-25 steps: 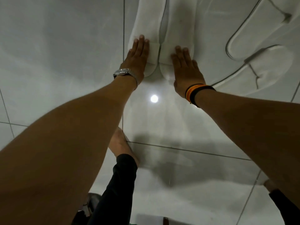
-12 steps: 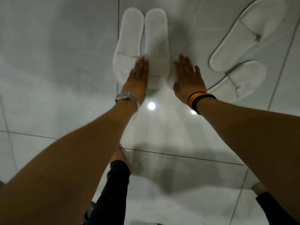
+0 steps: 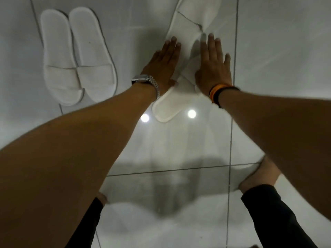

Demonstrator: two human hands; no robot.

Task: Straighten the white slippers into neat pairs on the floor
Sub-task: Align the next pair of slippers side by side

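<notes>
Two white slippers (image 3: 77, 56) lie side by side as a neat pair at the upper left, toes toward me. To their right is a second, crooked pair. Its far slipper (image 3: 194, 13) slants away at the top, and its near slipper (image 3: 167, 109) pokes its toe out below my wrists; the two overlap under my hands. My left hand (image 3: 162, 67), with a metal watch, lies flat on the left side of this pair. My right hand (image 3: 213, 65), with orange and black bands, lies flat on the right side. Neither hand grips anything.
The floor is glossy pale tile (image 3: 277, 59) with dark grout lines and two bright light reflections (image 3: 191, 114). My bare feet (image 3: 259, 174) and black trouser legs (image 3: 272, 217) are at the bottom, under my forearms.
Both hands have left the now-neat pair and shifted right onto the crooked pair. The view has swung right, so the neat pair sits at the upper left.
</notes>
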